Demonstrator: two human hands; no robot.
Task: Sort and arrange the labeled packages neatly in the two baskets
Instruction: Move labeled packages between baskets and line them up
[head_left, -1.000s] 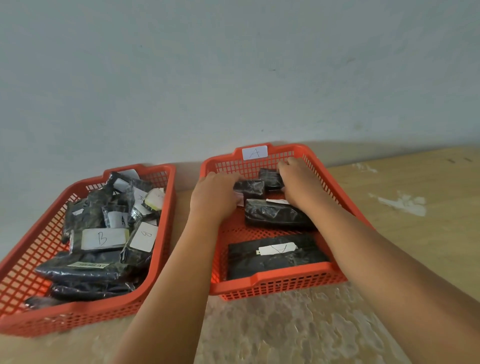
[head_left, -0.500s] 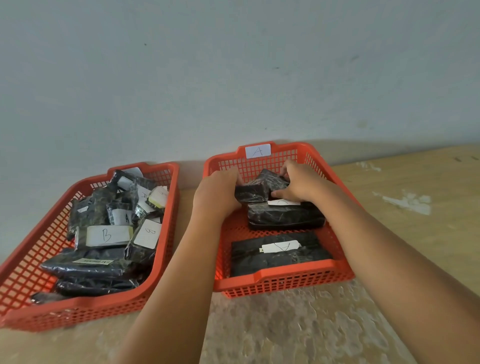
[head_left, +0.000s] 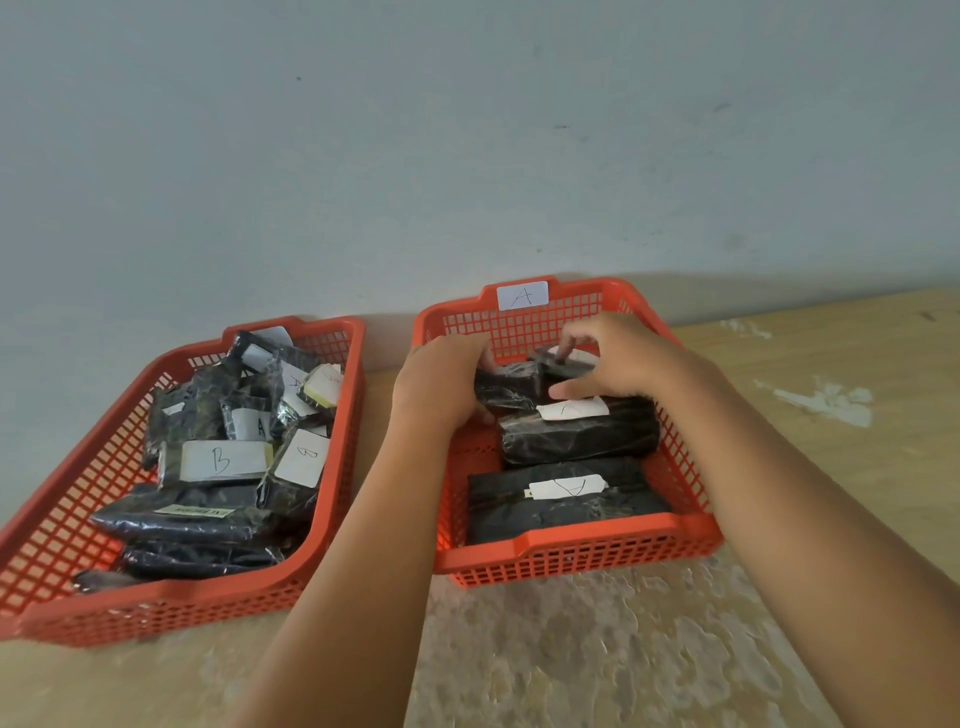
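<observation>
Two orange mesh baskets stand side by side on the table. The right basket carries an "A" tag on its back rim and holds a row of black wrapped packages: a large one at the front, a second behind it, and two small ones at the back. My left hand grips a small black package from the left. My right hand pinches the other small package beside it. The left basket holds a jumbled heap of black packages labeled A and B.
A pale wall rises directly behind both baskets. The wooden tabletop stretches to the right of the A basket, with white paint smears. Worn, mottled table surface lies in front of the baskets.
Both hands closed in on the two small packages at the back of the A basket and lifted slightly. The right hand's fingers shifted from lying over them to pinching one.
</observation>
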